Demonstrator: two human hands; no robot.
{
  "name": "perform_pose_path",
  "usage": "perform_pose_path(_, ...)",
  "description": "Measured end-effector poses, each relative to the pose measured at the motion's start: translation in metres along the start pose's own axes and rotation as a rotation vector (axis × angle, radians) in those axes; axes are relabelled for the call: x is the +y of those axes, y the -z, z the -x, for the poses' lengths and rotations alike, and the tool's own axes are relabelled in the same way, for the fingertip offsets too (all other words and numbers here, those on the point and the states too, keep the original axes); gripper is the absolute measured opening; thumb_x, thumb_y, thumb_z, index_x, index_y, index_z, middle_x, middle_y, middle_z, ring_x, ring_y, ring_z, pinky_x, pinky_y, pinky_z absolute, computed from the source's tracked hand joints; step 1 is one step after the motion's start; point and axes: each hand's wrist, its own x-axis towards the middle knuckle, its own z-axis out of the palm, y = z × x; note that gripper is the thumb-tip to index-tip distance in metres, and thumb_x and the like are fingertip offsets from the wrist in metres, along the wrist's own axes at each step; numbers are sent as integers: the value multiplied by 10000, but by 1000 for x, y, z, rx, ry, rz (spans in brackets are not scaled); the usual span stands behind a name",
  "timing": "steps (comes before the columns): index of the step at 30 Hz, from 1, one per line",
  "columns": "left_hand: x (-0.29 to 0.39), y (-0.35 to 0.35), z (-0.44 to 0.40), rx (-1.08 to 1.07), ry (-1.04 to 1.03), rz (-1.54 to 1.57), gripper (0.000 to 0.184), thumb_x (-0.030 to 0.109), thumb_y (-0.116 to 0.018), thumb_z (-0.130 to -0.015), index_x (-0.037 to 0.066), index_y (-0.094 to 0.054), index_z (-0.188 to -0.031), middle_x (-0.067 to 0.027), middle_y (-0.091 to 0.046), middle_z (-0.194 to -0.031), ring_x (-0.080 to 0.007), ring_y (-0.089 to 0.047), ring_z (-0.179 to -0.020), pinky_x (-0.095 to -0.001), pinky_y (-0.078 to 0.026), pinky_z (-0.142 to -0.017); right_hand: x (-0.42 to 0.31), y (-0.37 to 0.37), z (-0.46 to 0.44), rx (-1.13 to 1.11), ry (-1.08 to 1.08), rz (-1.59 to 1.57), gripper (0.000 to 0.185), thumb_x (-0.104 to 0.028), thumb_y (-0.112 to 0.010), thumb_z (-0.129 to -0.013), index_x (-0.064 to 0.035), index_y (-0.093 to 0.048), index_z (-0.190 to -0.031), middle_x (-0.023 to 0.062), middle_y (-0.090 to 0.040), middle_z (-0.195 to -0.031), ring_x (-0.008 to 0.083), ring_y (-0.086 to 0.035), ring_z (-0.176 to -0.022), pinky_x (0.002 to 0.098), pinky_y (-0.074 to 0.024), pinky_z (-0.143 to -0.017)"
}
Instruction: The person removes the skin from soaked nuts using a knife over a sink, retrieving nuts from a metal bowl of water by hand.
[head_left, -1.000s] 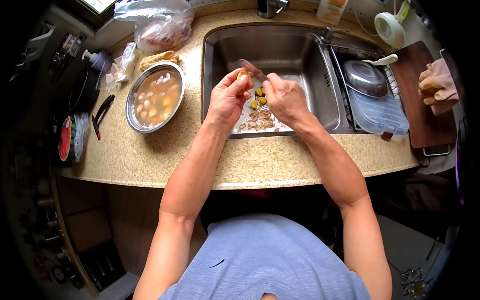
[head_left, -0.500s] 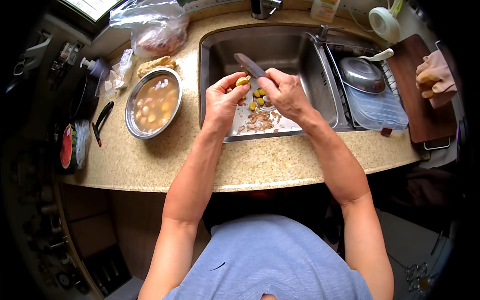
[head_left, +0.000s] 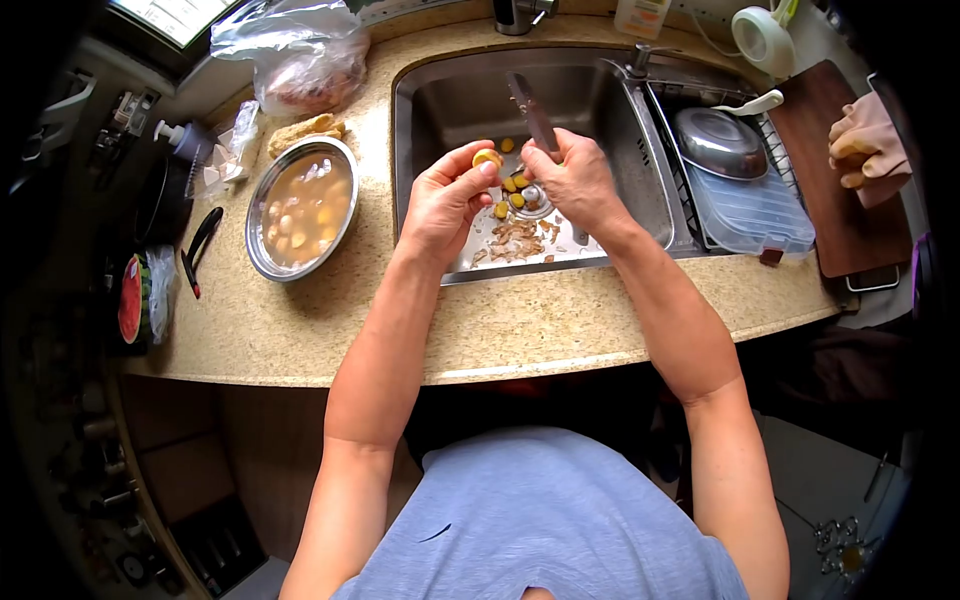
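Over the sink [head_left: 610, 110], my left hand [head_left: 447, 196] pinches a yellow peeled chestnut [head_left: 487, 157] between thumb and fingertips. My right hand [head_left: 580, 178] is closed around a knife [head_left: 533, 112], its broad blade pointing up and away from me and apart from the chestnut. Below my hands, several yellow chestnuts [head_left: 516, 183] lie around the drain in the sink. Brown peelings [head_left: 518, 240] are scattered on the sink floor nearer to me. Left of the sink stands a metal bowl [head_left: 257, 262] holding cloudy brown water and several pale and yellow chestnuts.
Behind the bowl lie a piece of ginger [head_left: 305, 131] and a plastic bag [head_left: 310, 70]. A black-handled peeler or knife [head_left: 202, 250] rests left of it, near a cut watermelon [head_left: 132, 298]. Right of the sink are a dish rack with a metal lid [head_left: 722, 143], a cutting board [head_left: 835, 180] and gloves [head_left: 870, 148].
The knife has drawn away from the chestnut, and its blade has swung to point more directly away from me. Another yellow chestnut at the back of the sink now shows between my hands.
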Motion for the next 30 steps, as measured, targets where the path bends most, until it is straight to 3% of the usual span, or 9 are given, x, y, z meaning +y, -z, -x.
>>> perform_pose_path(4,5,6,-3,-9,27,129,264,92,-662,-960,38,-648,-1218,-95,-705,-1085,-137,-684,-892,-208,-535,-675,4,1,0,99,151,296,128,-159,-621,-930,-45,-664,-968,115,-677,-712,247,-682,-664,366,-523,-638)
perform_pose_path(5,5,10,-5,-27,37,152,248,104,-633,-980,39,-637,-1219,-105,-696,-1111,-141,-684,-903,-213,-534,-676,3,-1,2,75,146,291,142,-199,-604,-950,-82,-659,-1009,148,-675,-739,323,-681,-703,398,-528,-654)
perform_pose_path(9,2,13,-6,3,15,170,277,106,-616,-990,35,-610,-1258,-128,-687,-1115,-120,-663,-863,-181,-520,-632,-6,-2,8,-62,305,490,268,-333,-562,-991,-88,-614,-897,168,-674,-741,382,-667,-711,481,-507,-619)
perform_pose_path(14,-1,17,-6,-145,-25,174,232,109,-559,-1020,32,-615,-1231,-93,-673,-1058,-116,-606,-827,-205,-489,-613,0,-2,6,-86,280,554,289,-324,-539,-1002,-85,-595,-849,162,-661,-715,396,-658,-697,501,-498,-608)
perform_pose_path(16,-3,13,-5,-125,-16,171,237,108,-561,-1019,27,-612,-1236,-94,-667,-1055,-120,-600,-828,-208,-490,-615,-2,0,7,-72,225,588,301,-330,-532,-1004,-84,-597,-844,164,-660,-716,400,-655,-697,502,-498,-609)
perform_pose_path(19,-4,13,-6,-134,-25,186,252,104,-562,-1016,23,-606,-1251,-95,-660,-1048,-127,-594,-834,-212,-489,-618,-7,-1,8,-38,335,477,313,-334,-521,-1006,-79,-598,-842,174,-658,-711,404,-655,-697,502,-500,-612)
perform_pose_path(25,-4,10,-4,-115,8,168,266,107,-557,-1019,44,-598,-1274,-86,-654,-1028,-133,-591,-839,-219,-487,-617,-3,1,8,-62,223,569,305,-321,-517,-1003,-79,-600,-837,187,-657,-708,398,-660,-698,500,-506,-618)
perform_pose_path(27,-5,12,-5,-105,3,176,269,110,-555,-1021,50,-596,-1280,-82,-653,-1026,-132,-590,-839,-222,-487,-617,-5,0,9,-47,387,533,313,-327,-517,-1002,-78,-601,-832,180,-661,-706,391,-664,-694,491,-510,-609)
perform_pose_path(30,-6,13,-5,-143,-9,157,266,113,-552,-1024,56,-593,-1280,-82,-652,-1022,-133,-591,-840,-223,-487,-616,-3,-2,7,-23,357,641,314,-319,-520,-999,-72,-599,-823,175,-663,-699,385,-667,-682,478,-516,-599)
